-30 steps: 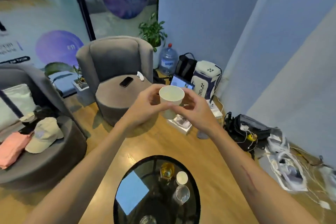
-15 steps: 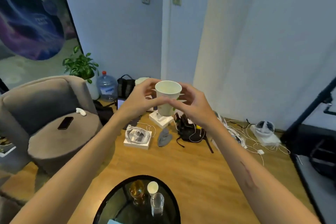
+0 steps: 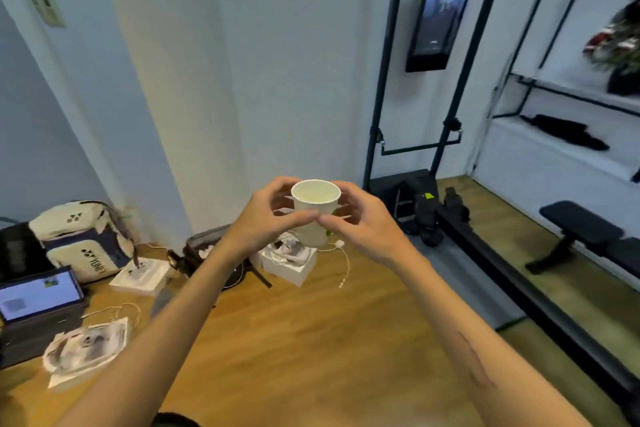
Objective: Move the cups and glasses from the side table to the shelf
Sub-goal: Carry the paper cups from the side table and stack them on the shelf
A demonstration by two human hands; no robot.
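Observation:
A white paper cup (image 3: 315,208) is held upright in front of me at chest height, its open mouth facing up. My left hand (image 3: 266,218) grips its left side and my right hand (image 3: 360,218) grips its right side, fingertips meeting across the front. White shelves (image 3: 561,146) on a black frame stand at the right, holding a dark flat object and a dark pot with a red and green plant. The side table is out of view.
A black rack with a wall screen (image 3: 441,7) stands ahead on the right. A black bench (image 3: 588,236) and a long black floor rail (image 3: 519,288) lie below the shelves. White boxes (image 3: 287,260), cables, a laptop (image 3: 38,295) and a white sports bag (image 3: 83,239) clutter the floor at left.
My view has swung to the right: the armchairs and the round glass table have left the frame, and the rack and shelves have come in. Both hands still hold the cup.

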